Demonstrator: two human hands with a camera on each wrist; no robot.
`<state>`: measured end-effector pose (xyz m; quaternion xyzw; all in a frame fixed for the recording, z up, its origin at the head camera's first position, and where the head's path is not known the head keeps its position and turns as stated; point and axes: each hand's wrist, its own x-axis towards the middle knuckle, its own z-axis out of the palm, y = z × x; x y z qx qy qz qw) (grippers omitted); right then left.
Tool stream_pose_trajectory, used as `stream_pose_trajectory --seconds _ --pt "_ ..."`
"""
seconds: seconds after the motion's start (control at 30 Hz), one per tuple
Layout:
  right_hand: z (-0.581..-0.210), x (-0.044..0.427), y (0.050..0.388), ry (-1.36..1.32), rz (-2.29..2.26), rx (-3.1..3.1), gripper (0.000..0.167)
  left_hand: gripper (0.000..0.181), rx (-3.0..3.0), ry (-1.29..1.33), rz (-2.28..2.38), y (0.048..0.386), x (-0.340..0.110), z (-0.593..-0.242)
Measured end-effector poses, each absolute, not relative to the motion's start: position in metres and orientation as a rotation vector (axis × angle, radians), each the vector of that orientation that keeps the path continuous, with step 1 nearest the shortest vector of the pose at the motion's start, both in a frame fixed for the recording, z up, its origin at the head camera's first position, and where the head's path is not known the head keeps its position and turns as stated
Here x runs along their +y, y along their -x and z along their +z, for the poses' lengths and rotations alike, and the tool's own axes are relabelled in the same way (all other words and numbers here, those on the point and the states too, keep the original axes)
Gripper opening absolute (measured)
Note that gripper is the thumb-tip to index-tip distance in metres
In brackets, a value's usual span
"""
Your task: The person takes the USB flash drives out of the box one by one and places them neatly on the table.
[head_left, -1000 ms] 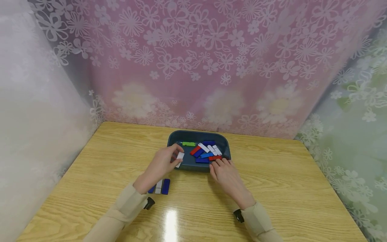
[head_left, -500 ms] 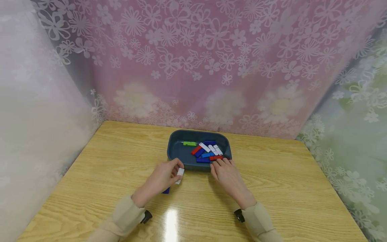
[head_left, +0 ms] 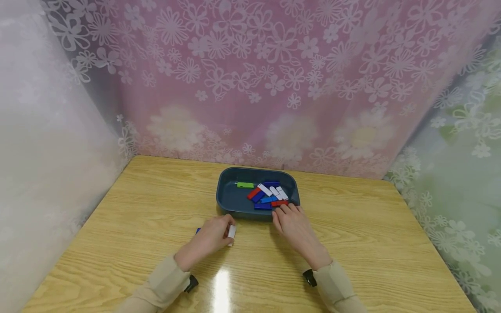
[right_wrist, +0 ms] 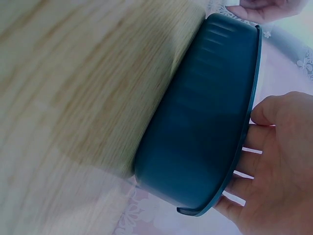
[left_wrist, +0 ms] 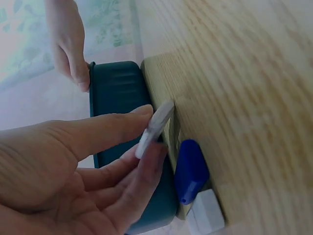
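My left hand point(head_left: 207, 238) pinches a white USB stick point(head_left: 232, 235) between thumb and fingertips, just above the table in front of the dark teal bin point(head_left: 246, 214). In the left wrist view, a blue USB stick point(left_wrist: 190, 171) and a white USB stick point(left_wrist: 206, 213) lie side by side on the table beyond that hand. From the head, the hand hides most of these; a blue end point(head_left: 198, 230) peeks out. My right hand point(head_left: 295, 228) holds the bin's front right rim, fingers bent over it. The right wrist view has its thumb point(right_wrist: 266, 111) at the rim.
Inside the bin lie a green USB stick point(head_left: 245, 185) at the left and a heap of red, blue and white sticks point(head_left: 265, 190) to the right. The wooden table point(head_left: 375, 243) meets a floral curtain point(head_left: 254, 87) behind.
My left hand has carried the white USB stick out over the bin's near left edge and down toward the table. The right hand stays on the rim.
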<state>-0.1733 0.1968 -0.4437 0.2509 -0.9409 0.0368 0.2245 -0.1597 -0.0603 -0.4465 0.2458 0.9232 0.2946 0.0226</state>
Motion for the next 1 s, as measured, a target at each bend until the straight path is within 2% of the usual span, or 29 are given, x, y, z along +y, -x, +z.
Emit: stream_pose_trajectory --seconds 0.27,0.8,0.9,1.0 --pt "-0.444 0.197 0.175 -0.682 0.089 -2.608 0.02 0.034 2.955 -0.821 0.723 0.16 -0.063 -0.446" --pt "-0.443 0.197 0.174 -0.684 0.081 -2.585 0.02 0.04 2.903 -0.852 0.77 0.156 -0.078 -0.449" --pt "-0.443 0.197 0.174 -0.681 0.08 -2.61 0.021 0.035 2.918 -0.826 0.777 0.156 -0.08 -0.447" --pt "-0.443 0.197 0.174 -0.676 0.081 -2.636 0.022 0.021 2.991 -0.792 0.829 0.157 -0.082 -0.443"
